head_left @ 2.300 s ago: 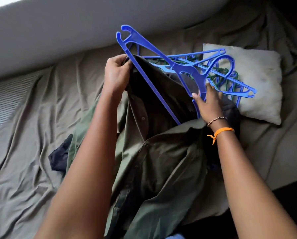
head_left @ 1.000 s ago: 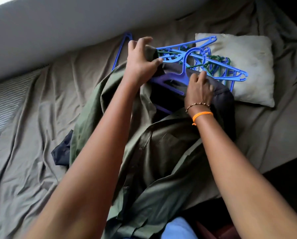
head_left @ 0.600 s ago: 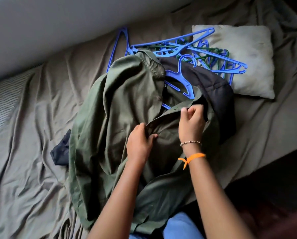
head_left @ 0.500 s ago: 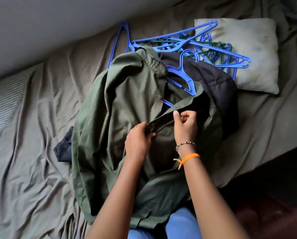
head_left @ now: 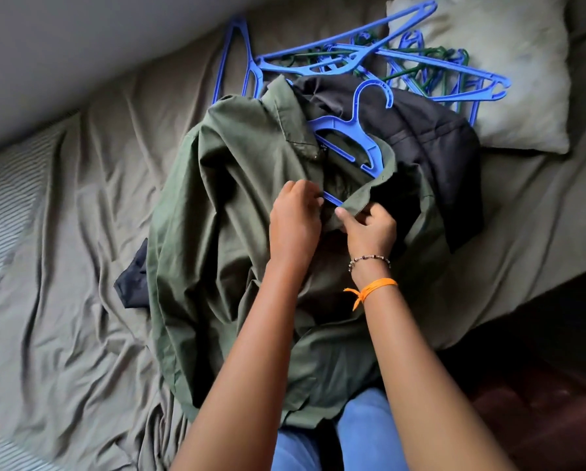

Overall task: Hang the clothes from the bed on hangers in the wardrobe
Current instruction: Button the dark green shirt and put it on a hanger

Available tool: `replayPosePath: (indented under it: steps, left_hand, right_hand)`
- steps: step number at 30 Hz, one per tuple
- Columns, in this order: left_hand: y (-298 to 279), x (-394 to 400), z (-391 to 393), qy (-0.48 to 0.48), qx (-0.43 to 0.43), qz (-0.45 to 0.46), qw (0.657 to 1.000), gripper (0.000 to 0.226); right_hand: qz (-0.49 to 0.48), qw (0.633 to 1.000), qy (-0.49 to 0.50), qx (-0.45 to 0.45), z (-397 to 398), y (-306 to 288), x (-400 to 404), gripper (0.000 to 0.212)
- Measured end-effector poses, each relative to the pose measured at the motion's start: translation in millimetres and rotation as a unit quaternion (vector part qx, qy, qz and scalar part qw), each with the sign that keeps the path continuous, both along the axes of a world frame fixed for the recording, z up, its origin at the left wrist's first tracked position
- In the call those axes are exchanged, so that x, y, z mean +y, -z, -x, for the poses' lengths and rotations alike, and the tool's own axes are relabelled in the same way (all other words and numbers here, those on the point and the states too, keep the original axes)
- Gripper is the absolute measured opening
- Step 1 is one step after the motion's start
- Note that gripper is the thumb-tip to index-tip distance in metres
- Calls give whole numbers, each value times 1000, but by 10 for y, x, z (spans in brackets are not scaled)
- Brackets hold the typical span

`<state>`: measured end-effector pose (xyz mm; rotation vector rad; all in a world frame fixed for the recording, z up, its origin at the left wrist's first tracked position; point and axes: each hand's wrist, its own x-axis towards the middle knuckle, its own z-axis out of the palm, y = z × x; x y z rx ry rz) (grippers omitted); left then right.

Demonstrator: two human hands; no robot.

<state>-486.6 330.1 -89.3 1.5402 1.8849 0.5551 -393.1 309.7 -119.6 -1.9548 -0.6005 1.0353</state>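
An olive green shirt [head_left: 223, 205] lies spread on the bed with a blue hanger [head_left: 361, 130] inside its collar, the hook sticking out at the top. My left hand [head_left: 295, 222] grips the left edge of the shirt's front opening. My right hand [head_left: 369, 229] pinches the right edge of the opening just below the collar. Both hands meet at the shirt's chest. A dark navy garment [head_left: 434, 141] lies under the shirt to the right, and a corner of dark cloth [head_left: 132, 283] shows at the left.
A tangle of blue and green hangers [head_left: 403, 59] lies at the head of the bed, partly on a pale pillow [head_left: 522, 62]. The bed has a crumpled grey-brown sheet [head_left: 64, 300]. A grey wall runs along the far side. Dark floor shows at the right.
The hanger went into the shirt's collar and the shirt was laid down. Both hands came down from the collar to the front opening and now close in on its edges.
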Motion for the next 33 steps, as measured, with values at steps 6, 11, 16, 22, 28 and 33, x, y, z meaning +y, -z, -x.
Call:
replayPosePath:
  steps: [6,11,16,22,28,33]
  left_hand:
    - [181,23,-66,-101,11,21,995,13]
    - [216,34,-91,-117,45,33,992,13]
    - [252,63,-81,-95,43,33,994,11]
    - [-13,36,-65,-133,-99,27,986,8]
    - [-92,13,-38,-131,-181,44,974,15]
    - [-23,8,-13,-142,-233,78,959,20]
  right_hand:
    - [-12,999,-36,-29,-63,56,-26,21]
    - [-12,999,-31,-35,-40,78,-21,15]
    - [10,1000,-6,-20,18,40,26,14]
    - [-55,998,14,20,81,-89,14,16]
    - [-110,993,-12,44,121,-196,15,28]
    - [-118,992,-8,44,146,-175,-17,19]
